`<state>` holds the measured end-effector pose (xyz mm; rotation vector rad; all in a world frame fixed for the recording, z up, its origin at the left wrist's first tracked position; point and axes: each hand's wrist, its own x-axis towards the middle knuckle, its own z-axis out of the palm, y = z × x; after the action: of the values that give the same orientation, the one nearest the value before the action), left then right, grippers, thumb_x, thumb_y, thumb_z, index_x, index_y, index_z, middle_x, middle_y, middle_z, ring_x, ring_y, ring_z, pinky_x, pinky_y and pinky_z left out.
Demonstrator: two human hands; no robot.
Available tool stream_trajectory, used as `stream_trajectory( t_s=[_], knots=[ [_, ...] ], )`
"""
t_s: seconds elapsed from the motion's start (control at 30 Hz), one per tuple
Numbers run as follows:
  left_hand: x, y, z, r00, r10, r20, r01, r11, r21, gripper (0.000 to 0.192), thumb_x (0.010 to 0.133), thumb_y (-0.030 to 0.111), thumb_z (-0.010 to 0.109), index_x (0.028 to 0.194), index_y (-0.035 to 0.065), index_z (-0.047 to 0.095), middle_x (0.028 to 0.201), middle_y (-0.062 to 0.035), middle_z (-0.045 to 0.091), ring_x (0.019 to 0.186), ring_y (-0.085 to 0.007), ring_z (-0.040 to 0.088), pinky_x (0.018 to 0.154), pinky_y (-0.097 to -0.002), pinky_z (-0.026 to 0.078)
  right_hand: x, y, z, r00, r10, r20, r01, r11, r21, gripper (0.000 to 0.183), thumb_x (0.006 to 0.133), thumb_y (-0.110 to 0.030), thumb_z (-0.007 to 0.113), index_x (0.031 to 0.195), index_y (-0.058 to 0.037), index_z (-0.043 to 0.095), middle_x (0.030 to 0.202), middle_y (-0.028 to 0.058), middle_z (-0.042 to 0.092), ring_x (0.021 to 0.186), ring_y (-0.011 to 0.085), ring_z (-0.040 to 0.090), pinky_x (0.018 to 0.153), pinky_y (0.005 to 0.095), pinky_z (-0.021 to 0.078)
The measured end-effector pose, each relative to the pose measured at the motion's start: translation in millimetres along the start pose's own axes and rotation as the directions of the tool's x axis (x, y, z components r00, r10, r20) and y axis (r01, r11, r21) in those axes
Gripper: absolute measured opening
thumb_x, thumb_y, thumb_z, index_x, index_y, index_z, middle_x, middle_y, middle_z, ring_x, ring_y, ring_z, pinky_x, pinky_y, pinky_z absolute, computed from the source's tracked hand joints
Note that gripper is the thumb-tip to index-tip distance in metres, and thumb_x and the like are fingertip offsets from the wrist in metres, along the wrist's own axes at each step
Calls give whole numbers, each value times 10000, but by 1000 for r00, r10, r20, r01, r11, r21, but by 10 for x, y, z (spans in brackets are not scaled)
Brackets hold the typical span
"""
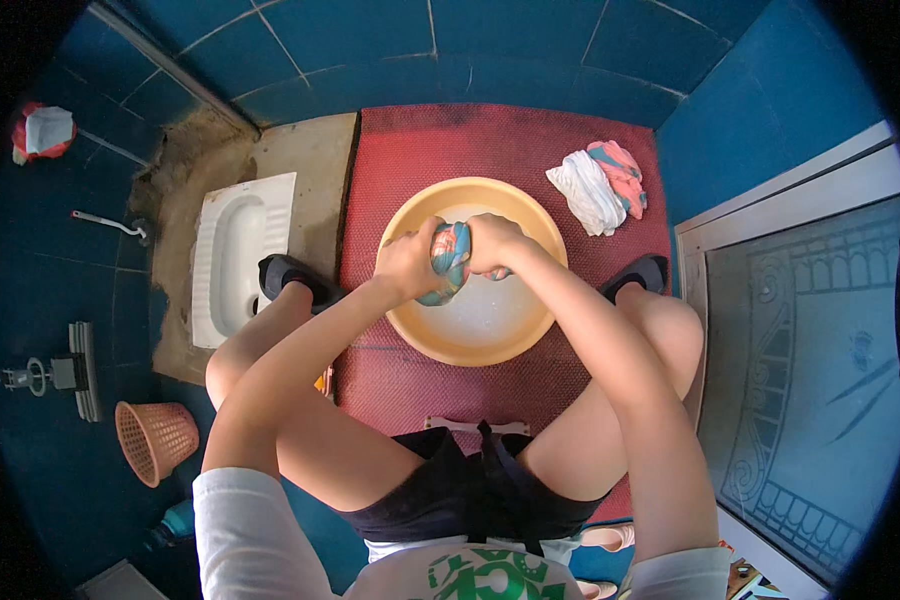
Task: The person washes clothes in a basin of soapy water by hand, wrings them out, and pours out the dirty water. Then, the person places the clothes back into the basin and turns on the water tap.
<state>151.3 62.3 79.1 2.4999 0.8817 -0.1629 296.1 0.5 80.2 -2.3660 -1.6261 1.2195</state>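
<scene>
Both hands grip one bunched, twisted cloth [451,251], patterned in teal and coral pink, above a yellow plastic basin [472,357]. My left hand [411,259] closes round its left part, and some of the cloth hangs below that hand. On the right, my right hand [497,244] is clenched on the other part, with a bit of cloth showing under the fingers. Cloudy, whitish water [487,315] lies in the basin. The cloth between the palms and fingers is hidden.
Crumpled white cloth [586,193] and coral-and-teal cloth [622,176] lie on the red mat [412,142]. A white squat toilet [244,259] is at left, beside a pink plastic basket [157,439] lower down. A glazed door [817,360] stands at right. Blue tiled walls enclose the space.
</scene>
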Motion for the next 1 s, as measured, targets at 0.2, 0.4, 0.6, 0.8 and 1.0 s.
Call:
stream_trajectory(
  t_s=[0.2, 0.4, 0.6, 0.8, 1.0],
  knots=[
    [6, -86, -234, 996, 88, -6, -88, 988, -124, 713, 561, 271, 704, 1154, 92, 352, 948, -210, 559, 878, -333, 566, 804, -397, 434, 33, 68, 110, 877, -233, -420, 187, 971, -147, 366, 575, -165, 673, 925, -109, 583, 815, 103, 627, 767, 256, 613, 640, 357, 490],
    [-45, -139, -684, 956, 110, 272, 143, 636, -759, 643, 764, 435, 591, 1206, 29, 359, 1114, -172, 491, 1096, -268, 445, 916, -377, 353, -138, 45, -16, 710, -325, -625, 285, 944, -166, 380, 605, -170, 658, 972, -143, 560, 902, 81, 599, 785, 288, 596, 653, 387, 476],
    [-81, -368, -643, 942, 68, 328, 328, 10, -945, 476, 884, 415, 382, 1194, 54, 408, 1166, -125, 486, 1034, -239, 496, 889, -360, 393, -397, -202, -267, 486, -353, -800, 443, 888, -122, 381, 593, -167, 673, 946, -128, 536, 921, 66, 567, 784, 314, 580, 648, 390, 467],
    [-390, 270, -713, 657, 602, 454, 729, -355, -585, 864, 713, 683, 379, 1319, 80, 252, 1319, -223, 268, 1188, -443, 289, 942, -601, 211, -529, -435, -482, 202, -431, -879, 548, 794, -263, 321, 612, -151, 623, 919, -114, 537, 850, 73, 561, 728, 288, 584, 586, 364, 466],
    [-634, 569, -1013, 667, 649, 367, 725, -450, -522, 852, 722, 683, 348, 1330, 99, 226, 1369, -219, 156, 1186, -504, 238, 901, -695, 144, -686, -503, -779, -327, -655, -681, 478, 507, -717, 246, 621, -150, 592, 859, -90, 586, 736, 36, 544, 588, 194, 535, 476, 265, 431]
  ],
)
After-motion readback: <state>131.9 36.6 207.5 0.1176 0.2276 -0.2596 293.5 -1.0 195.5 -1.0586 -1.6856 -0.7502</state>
